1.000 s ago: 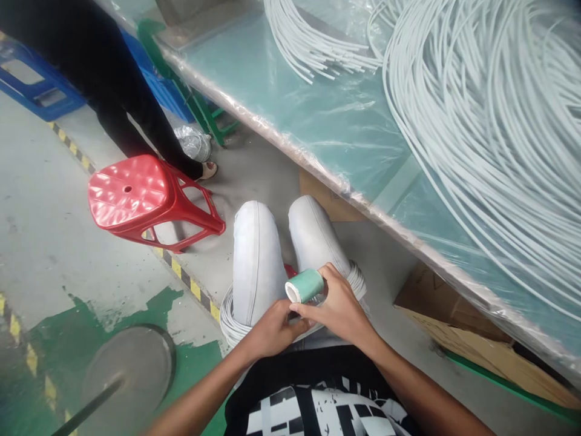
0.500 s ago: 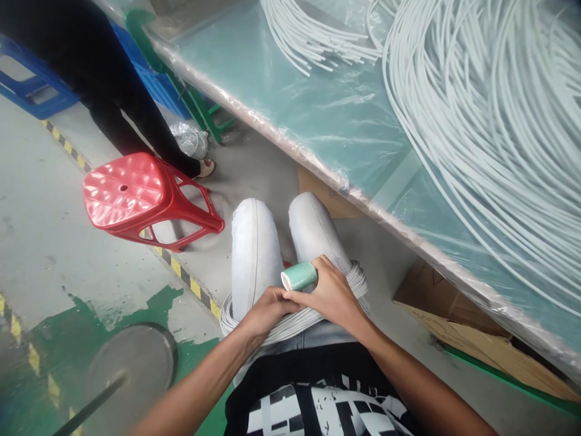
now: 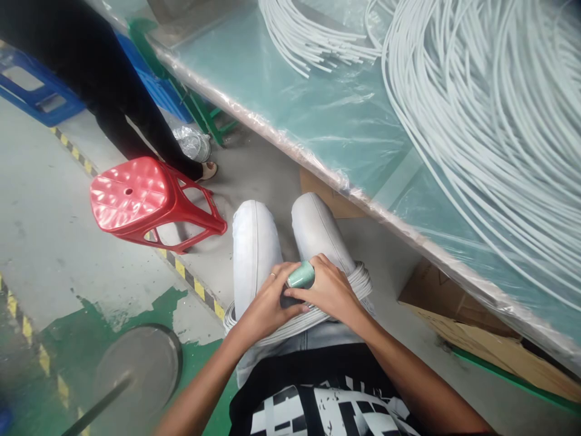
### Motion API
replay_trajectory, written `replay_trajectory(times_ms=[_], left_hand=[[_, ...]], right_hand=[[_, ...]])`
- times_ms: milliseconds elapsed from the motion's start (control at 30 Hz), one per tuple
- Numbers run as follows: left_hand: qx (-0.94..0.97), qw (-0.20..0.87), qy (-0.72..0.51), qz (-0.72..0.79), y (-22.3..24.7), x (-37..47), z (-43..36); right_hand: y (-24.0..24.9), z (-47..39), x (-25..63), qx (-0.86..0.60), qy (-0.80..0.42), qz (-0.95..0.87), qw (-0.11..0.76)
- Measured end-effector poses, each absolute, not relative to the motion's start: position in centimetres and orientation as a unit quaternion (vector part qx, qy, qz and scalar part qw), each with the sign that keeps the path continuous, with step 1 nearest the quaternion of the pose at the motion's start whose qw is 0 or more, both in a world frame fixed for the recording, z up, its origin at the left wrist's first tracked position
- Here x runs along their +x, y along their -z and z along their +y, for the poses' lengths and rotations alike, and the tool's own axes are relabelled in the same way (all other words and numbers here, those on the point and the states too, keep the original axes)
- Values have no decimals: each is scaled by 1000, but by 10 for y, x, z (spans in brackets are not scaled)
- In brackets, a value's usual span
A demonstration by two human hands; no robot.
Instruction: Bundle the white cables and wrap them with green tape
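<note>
A small shiny green roll [image 3: 301, 275], which looks like tape, is held above my lap between both hands. My right hand [image 3: 332, 289] wraps round its right end, with the thumb pointing left beneath it. My left hand [image 3: 269, 298], a ring on one finger, has its fingers curled over the roll's left end and its thumb lower down, so that end is covered. Under my hands a coil of thin grey-white cable [image 3: 290, 329] lies across my thighs; its middle is partly hidden by my hands and wrists.
A plastic-covered table [image 3: 336, 121] with large bundles of white cable [image 3: 481, 115] stands ahead and right. Cardboard boxes [image 3: 467, 321] sit beneath it. To the left are a red stool [image 3: 131, 192], a person's dark-clothed legs [image 3: 131, 109] and a round grey base with a pole [image 3: 140, 363].
My left hand has moved up from below the green roll and closed over its left end, hiding the white core. The right hand stays on the roll. The view has shifted slightly.
</note>
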State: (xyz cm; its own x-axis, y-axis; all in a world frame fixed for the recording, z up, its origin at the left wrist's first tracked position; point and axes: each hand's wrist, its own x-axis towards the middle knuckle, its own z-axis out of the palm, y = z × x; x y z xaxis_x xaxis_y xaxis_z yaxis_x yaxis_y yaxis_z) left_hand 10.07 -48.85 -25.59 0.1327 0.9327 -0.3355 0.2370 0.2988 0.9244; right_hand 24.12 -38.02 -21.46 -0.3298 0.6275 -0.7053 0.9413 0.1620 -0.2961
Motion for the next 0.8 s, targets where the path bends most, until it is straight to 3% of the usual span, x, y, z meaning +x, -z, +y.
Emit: replay_trajectory(times_ms=[100, 233, 300, 400, 800], left_hand=[[458, 543, -321, 626, 255, 110, -491], [516, 287, -356, 724, 232, 133, -508], [579, 227, -322, 714, 222, 145, -517], [634, 211, -255, 699, 222, 159, -523], [660, 186, -221, 693, 243, 168, -525]], right_hand=[[216, -381, 244, 539, 347, 735, 221], [219, -380, 247, 546, 351, 731, 212], [221, -380, 247, 540, 342, 738, 216], [224, -379, 248, 543, 332, 737, 225], [224, -378, 245, 553, 349, 725, 218]])
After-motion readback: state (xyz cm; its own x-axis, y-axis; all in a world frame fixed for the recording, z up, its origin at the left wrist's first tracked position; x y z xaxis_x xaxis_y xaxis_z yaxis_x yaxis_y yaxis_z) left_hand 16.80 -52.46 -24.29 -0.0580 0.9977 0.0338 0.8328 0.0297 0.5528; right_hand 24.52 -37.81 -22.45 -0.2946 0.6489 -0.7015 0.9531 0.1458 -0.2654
